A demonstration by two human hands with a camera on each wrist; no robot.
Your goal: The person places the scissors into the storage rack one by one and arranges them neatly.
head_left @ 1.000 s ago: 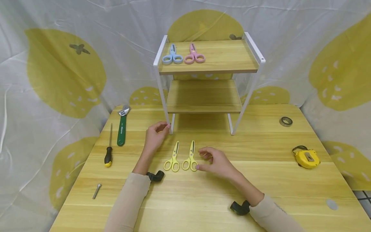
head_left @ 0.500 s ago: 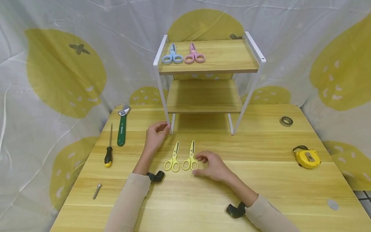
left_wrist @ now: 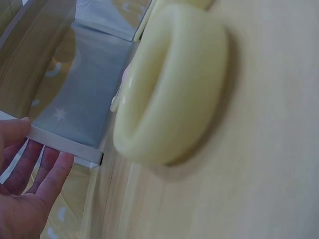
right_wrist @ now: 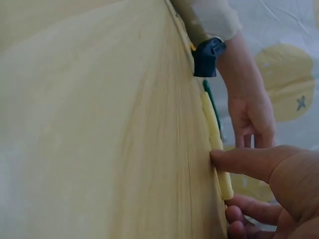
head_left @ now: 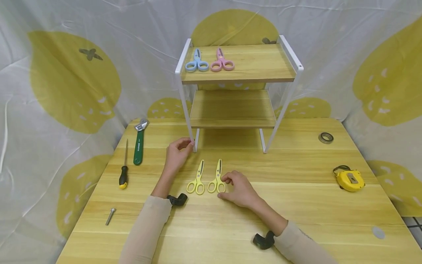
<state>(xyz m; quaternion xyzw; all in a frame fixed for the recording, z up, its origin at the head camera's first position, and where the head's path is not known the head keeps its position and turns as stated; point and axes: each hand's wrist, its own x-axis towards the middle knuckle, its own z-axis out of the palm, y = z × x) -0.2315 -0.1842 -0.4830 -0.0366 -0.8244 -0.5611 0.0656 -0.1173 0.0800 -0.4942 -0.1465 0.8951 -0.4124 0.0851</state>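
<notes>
In the head view, my left hand (head_left: 176, 156) holds the lower front-left white leg (head_left: 186, 113) of a small two-tier wooden shelf (head_left: 250, 80). The left wrist view has the thumb on one side of the leg and the fingers on the other. Two pairs of yellow scissors lie before the shelf, blades away: a left pair (head_left: 199, 177) and a right pair (head_left: 217, 176). Beside the right pair's handle is my right hand (head_left: 240, 190), thumb and forefinger spread around the near loop. Blue scissors (head_left: 197, 61) and pink scissors (head_left: 221, 60) lie on the top board.
Along the table's left side lie an adjustable wrench (head_left: 139, 145), a screwdriver (head_left: 123, 176) and a bolt (head_left: 110, 216). At the right are a metal ring (head_left: 321, 138), a yellow tape measure (head_left: 350, 180) and a grey disc (head_left: 378, 232). A lemon-print curtain (head_left: 145, 44) hangs behind.
My right hand has moved left and slightly down, bringing its thumb and forefinger to the right yellow scissors' handle. The left hand stays on the shelf leg. The scissors have not moved.
</notes>
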